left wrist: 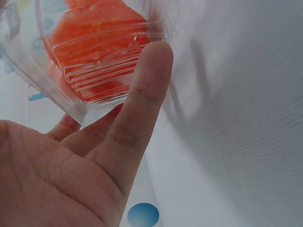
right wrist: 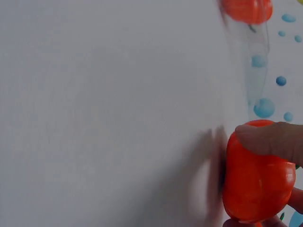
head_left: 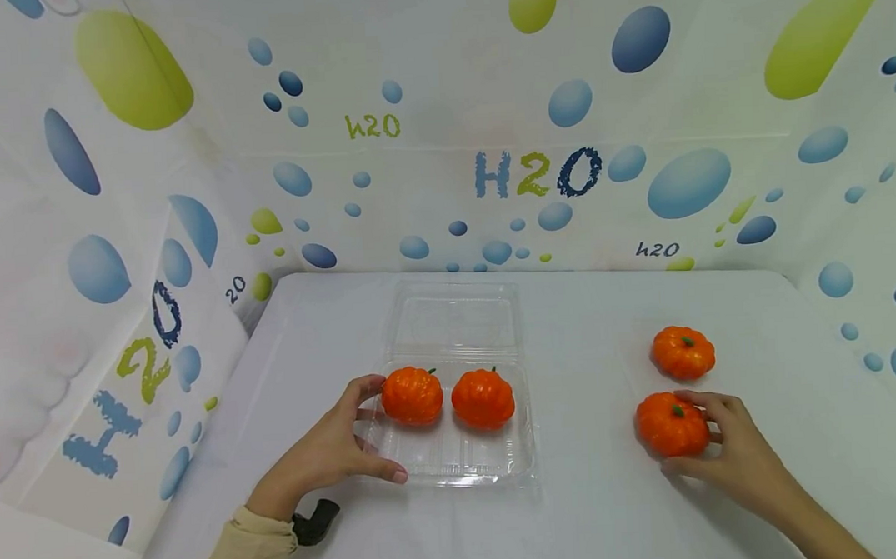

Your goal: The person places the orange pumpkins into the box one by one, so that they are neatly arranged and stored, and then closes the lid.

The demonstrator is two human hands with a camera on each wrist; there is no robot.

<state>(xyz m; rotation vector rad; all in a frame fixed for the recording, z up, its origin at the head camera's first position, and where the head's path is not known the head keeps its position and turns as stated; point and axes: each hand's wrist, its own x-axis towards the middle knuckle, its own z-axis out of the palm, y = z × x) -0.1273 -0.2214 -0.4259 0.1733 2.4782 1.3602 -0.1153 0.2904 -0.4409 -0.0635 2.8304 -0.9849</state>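
My left hand (head_left: 342, 442) holds the left side of a clear plastic clamshell box (head_left: 464, 470), its thumb along the front corner and its fingers at the side wall. In the left wrist view a finger (left wrist: 147, 90) lies against the ridged plastic. Two small orange toy pumpkins, a left one (head_left: 411, 396) and a right one (head_left: 483, 399), sit side by side inside the box. Off to the right, my right hand (head_left: 733, 450) grips another orange pumpkin (head_left: 672, 424) between thumb and fingers. The right wrist view shows my thumb (right wrist: 270, 139) pressed on that pumpkin's side.
One more orange pumpkin (head_left: 682, 353) lies just behind the gripped one. The box's lid (head_left: 453, 317) is folded back flat toward the wall. A white cloth (head_left: 586, 507) covers the table, and patterned sheeting (head_left: 439, 80) rises behind it and at both sides.
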